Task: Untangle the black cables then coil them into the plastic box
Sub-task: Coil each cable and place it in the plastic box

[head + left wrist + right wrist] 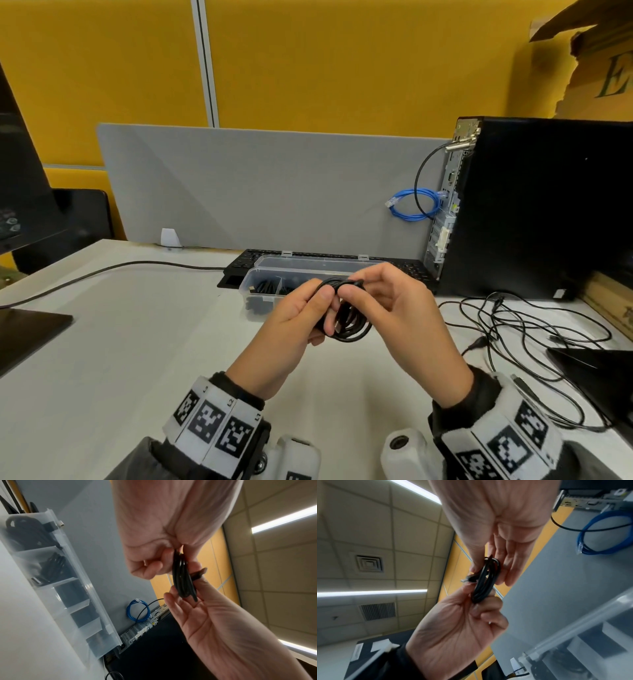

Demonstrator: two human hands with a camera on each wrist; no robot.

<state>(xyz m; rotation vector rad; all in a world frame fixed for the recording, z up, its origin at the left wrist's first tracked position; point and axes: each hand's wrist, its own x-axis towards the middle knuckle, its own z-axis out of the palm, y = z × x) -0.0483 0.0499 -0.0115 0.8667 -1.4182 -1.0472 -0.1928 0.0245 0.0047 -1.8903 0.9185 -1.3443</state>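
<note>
A small coil of black cable hangs above the desk between both hands. My left hand grips its lower left side with curled fingers and the thumb on top. My right hand pinches the top of the coil between thumb and forefinger, the other fingers held straighter. The wrist views show the coil edge-on with a plug end sticking out. The clear plastic box sits open just behind the hands, with black cables in its left compartments. A tangle of loose black cables lies to the right.
A black keyboard lies behind the box against a grey divider. A black computer tower with a blue cable stands at the right. A monitor and its base stand at the left, with a cable running across the desk.
</note>
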